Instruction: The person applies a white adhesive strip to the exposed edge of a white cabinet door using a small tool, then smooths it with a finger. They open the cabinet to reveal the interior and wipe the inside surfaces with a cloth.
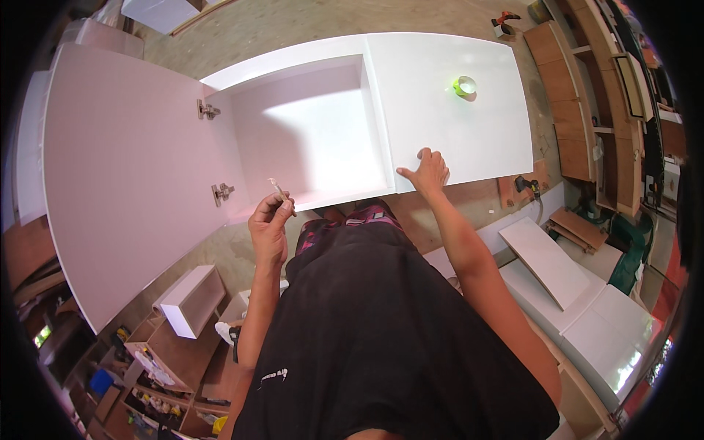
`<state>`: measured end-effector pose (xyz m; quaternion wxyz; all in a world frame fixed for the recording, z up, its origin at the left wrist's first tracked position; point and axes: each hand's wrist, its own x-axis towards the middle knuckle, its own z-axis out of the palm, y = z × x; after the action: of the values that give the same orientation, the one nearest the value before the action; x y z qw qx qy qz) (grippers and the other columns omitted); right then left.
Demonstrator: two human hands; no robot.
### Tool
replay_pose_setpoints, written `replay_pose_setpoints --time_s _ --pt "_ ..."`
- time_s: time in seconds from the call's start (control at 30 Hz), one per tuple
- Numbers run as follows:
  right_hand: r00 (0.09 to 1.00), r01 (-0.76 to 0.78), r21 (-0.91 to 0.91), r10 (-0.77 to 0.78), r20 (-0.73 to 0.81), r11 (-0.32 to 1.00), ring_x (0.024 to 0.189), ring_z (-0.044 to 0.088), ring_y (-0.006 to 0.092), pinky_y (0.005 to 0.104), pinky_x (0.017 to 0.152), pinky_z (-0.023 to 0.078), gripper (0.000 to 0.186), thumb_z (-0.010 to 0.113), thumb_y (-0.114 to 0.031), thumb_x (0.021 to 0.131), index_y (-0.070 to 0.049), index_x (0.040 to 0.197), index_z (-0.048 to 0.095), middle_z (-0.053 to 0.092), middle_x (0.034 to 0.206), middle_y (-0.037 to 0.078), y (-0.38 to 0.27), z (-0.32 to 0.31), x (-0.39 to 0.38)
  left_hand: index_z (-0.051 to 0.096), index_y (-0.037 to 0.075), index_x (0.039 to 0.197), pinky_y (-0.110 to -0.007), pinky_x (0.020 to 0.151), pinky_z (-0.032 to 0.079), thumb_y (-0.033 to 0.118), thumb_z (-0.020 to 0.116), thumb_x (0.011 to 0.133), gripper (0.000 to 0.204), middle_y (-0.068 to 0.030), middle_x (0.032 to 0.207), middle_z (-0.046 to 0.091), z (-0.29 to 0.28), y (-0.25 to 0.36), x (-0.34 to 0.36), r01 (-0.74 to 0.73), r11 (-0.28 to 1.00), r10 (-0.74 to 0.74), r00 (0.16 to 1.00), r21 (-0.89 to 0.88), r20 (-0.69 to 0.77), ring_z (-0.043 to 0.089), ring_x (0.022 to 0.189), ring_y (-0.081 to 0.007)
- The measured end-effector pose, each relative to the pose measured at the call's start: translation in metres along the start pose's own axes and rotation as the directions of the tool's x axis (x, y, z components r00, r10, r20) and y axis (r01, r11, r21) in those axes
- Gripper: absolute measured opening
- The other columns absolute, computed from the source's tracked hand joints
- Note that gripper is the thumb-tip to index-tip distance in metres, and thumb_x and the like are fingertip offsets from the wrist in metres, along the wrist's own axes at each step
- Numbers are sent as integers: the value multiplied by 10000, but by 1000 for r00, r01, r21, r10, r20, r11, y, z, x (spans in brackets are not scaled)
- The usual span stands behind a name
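Observation:
My left hand (270, 224) pinches a thin stick or brush (277, 188) with a pale tip, upright near the front edge of a white cabinet's open compartment (323, 147). The cabinet's left door (125, 176) stands swung out to the left on two metal hinges (222, 193). My right hand (429, 172) is at the front edge of the closed right door (455, 132), thumb spread from its slightly bent fingers, holding nothing. A small yellow-green cup (464, 86) with pale contents sits on that closed door, beyond my right hand.
A black drill (525, 185) lies right of the cabinet, an orange one (504, 20) behind it. Wooden shelving units (561, 103) line the right. White panels (543, 264) lie lower right; a white box (192, 299) and wooden carcasses (154, 348) crowd the lower left.

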<state>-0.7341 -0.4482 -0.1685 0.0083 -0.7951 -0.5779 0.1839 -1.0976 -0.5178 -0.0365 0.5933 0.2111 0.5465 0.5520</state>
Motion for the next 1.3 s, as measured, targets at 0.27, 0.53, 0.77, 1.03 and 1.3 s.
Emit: replay_pose_setpoints --time_s 0.27,0.53,0.77,1.03,1.3 --pt "1000 7 12 -7 -19 1000 1104 544 309 496 951 414 730 926 -504 633 -131 1151 572 550 1114 108 3 0 -9 683 -49 1144 -298 804 511 30 734 928 236 -73 1005 700 -7 1 0 -4 1000 4 1000 19 20 630 870 -146" --pt "986 166 -77 -163 44 983 1091 557 311 469 923 431 789 914 -534 606 -95 1163 568 556 1123 126 -30 -27 42 666 -35 1160 -294 822 507 23 693 950 220 -82 1020 691 -18 -4 -6 0 999 0 1000 34 -4 638 907 -152" --pt "961 276 -163 -272 49 947 1070 546 298 452 910 425 683 901 -447 659 -84 1133 568 550 1127 114 -82 -35 103 660 -17 1162 -303 841 510 24 677 961 206 -76 1064 683 -15 -9 -18 11 999 -7 996 42 -90 640 956 -158" --pt "841 420 112 -340 -421 901 1033 569 315 466 866 433 393 766 -395 861 -94 1072 624 585 1072 114 -101 -27 209 669 -25 1141 -316 841 521 12 701 940 207 -82 1065 686 -4 -16 -23 -6 1000 3 977 -15 -214 643 961 -164" --pt "888 160 577 139 -439 801 691 515 345 438 687 442 421 629 -317 1017 10 772 526 544 737 166 -9 -23 170 680 -42 1127 -301 829 515 13 716 930 207 -80 1020 694 48 -19 6 6 1000 -3 987 22 -159 634 918 -153"
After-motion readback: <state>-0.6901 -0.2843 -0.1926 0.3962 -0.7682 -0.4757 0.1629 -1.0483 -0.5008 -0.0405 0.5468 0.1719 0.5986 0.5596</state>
